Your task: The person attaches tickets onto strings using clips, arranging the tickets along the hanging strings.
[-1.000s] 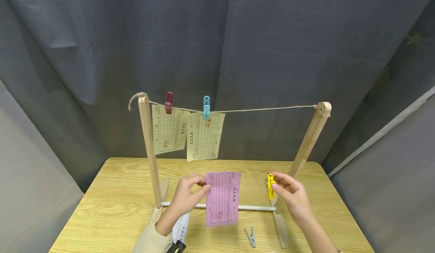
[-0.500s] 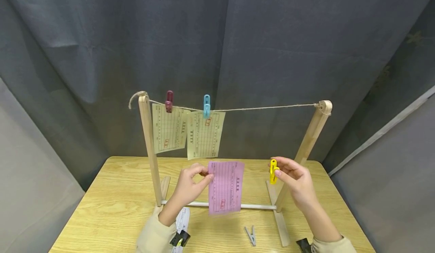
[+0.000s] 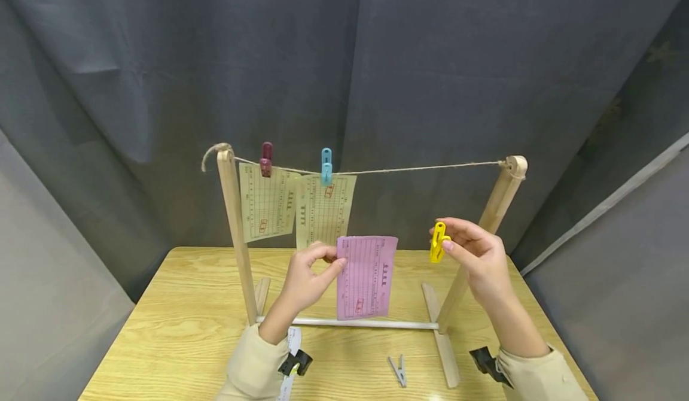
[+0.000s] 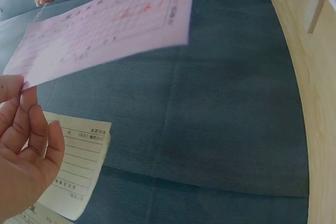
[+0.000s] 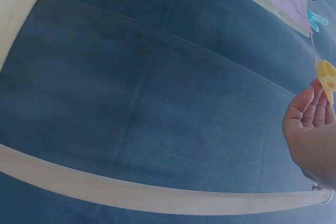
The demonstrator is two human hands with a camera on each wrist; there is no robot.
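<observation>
My left hand [image 3: 311, 275] pinches the upper left edge of a pink printed form [image 3: 367, 278] between thumb and fingers; the sheet hangs below the line, partly in front of a yellow form. In my right hand [image 3: 479, 257] a yellow clothespin [image 3: 438, 242] is held between thumb and fingers, right of the pink sheet and lower than the twine. Two yellow forms hang from the twine line [image 3: 420, 168]: one under a maroon clothespin [image 3: 266, 160], the other [image 3: 323, 209] under a blue clothespin [image 3: 326, 166]. The left wrist view shows the pink form [image 4: 105, 30] pinched at its corner.
Two wooden posts [image 3: 237, 239] carry the twine, joined low down by a white rod [image 3: 377, 324]. A grey clothespin [image 3: 398, 371] lies on the wooden table [image 3: 161, 329]. A white printed slip [image 3: 287, 383] lies partly under my left forearm. Grey curtains stand behind.
Both hands have risen toward the twine and shifted somewhat right, carrying the pink form and the yellow clothespin. The pink form now overlaps the lower part of the right yellow form.
</observation>
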